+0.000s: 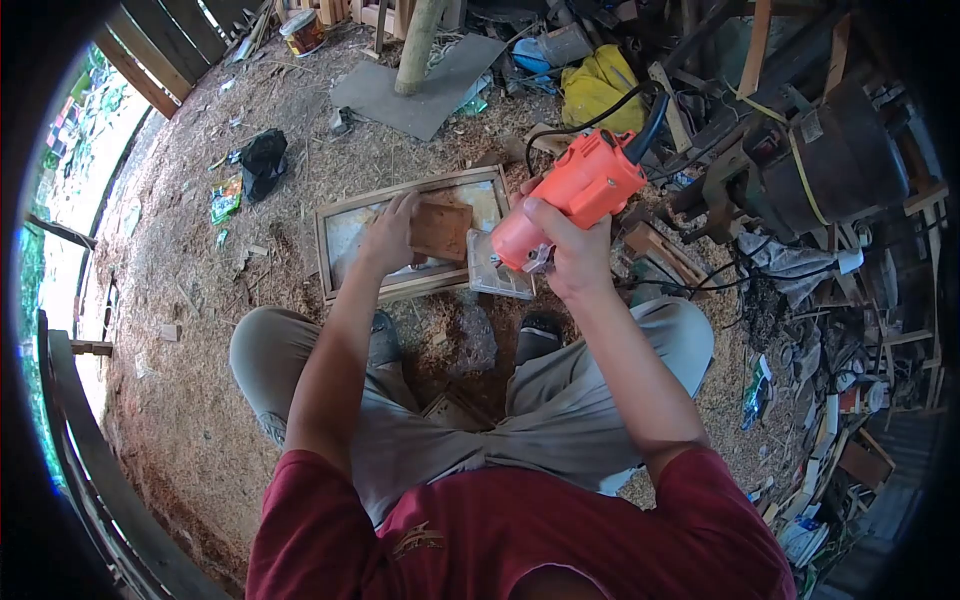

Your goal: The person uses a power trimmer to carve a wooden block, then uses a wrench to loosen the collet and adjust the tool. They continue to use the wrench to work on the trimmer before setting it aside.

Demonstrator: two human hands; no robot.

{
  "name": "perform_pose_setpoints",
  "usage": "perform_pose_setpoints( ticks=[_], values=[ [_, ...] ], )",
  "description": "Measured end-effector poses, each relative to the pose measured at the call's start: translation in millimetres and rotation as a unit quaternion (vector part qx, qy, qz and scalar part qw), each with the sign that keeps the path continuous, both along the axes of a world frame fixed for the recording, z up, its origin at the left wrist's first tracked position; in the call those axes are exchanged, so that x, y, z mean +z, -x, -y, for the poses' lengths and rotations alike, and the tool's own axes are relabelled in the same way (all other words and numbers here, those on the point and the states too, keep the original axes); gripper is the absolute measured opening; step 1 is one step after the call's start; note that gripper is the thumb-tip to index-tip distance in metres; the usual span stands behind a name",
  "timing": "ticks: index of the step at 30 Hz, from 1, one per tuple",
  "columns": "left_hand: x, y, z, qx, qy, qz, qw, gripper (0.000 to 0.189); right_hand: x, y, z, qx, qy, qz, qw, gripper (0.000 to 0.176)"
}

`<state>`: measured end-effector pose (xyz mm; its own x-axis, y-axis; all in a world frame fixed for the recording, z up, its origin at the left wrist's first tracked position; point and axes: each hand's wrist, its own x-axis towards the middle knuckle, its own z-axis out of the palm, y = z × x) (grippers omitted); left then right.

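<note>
Head view: the left hand [390, 235] lies flat on a brown square wood block [443, 230] on the flat wooden frame [322, 255], the right hand [567, 252] grips an orange power tool [578, 188] just right of it, not cutting yet, I think.

Both arms reach forward and down. The left hand [392, 235] lies palm down, fingers [400, 208] extended and pressed flat. The right hand [568, 250] is held higher, wrist bent, fingers curled tight in a closed grip.
</note>
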<state>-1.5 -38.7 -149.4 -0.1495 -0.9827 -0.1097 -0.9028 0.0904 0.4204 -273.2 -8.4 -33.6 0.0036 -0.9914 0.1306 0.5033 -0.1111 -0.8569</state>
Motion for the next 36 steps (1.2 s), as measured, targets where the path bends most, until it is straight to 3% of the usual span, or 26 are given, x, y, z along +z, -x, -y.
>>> perform_pose_setpoints(
  ticks=[2, 5, 8, 10, 17, 20, 23, 26, 29, 32, 36],
  values=[
    [20.0, 7.6, -5.1, 0.01, -0.016, -0.021, 1.0, 0.114, 0.6, 2.5, 1.2, 0.001, 0.002, 0.0, 1.0, 0.05],
    [36.2, 22.3, -16.0, -0.016, 0.068, -0.093, 0.993, 0.113, 4.0, 8.1, 5.7, -0.007, 0.016, 0.017, 1.0, 0.053],
    [37.2, 32.5, -17.4, -0.082, 0.091, -0.209, 0.97, 0.117, 9.0, 14.7, 7.2, -0.016, 0.029, 0.048, 0.998, 0.056],
    [61.4, 47.5, -33.4, -0.051, 0.055, -0.304, 0.95, 0.114, 11.3, 20.5, 8.0, -0.014, 0.033, 0.057, 0.998, 0.056],
    [71.2, 71.5, -71.7, -0.055, -0.012, -0.629, 0.775, 0.109, 24.5, 26.3, 1.0, 0.002, 0.078, 0.06, 0.995, 0.056],
    [57.0, 68.4, -79.5, -0.074, 0.018, -0.57, 0.818, 0.111, 28.8, 23.5, -7.6, 0.014, 0.082, 0.052, 0.995, 0.057],
    [61.3, 74.4, -89.5, -0.08, -0.012, -0.603, 0.794, 0.116, 29.3, 18.3, -12.9, 0.023, 0.087, 0.03, 0.996, 0.056],
    [80.7, 82.0, -100.5, -0.04, -0.112, -0.686, 0.717, 0.119, 27.8, 17.8, -15.3, 0.026, 0.098, -0.03, 0.994, 0.056],
    [84.0, 81.6, -103.0, -0.054, -0.128, -0.675, 0.725, 0.119, 27.4, 16.7, -16.9, 0.029, 0.107, -0.052, 0.992, 0.056],
    [85.4, 89.9, -107.8, -0.033, -0.136, -0.71, 0.69, 0.119, 26.1, 16.4, -16.8, 0.027, 0.109, -0.059, 0.992, 0.057],
    [85.6, 91.2, -108.0, -0.037, -0.146, -0.699, 0.699, 0.118, 22.4, 17.5, -15.7, 0.025, 0.119, -0.082, 0.989, 0.057]
  ],
)
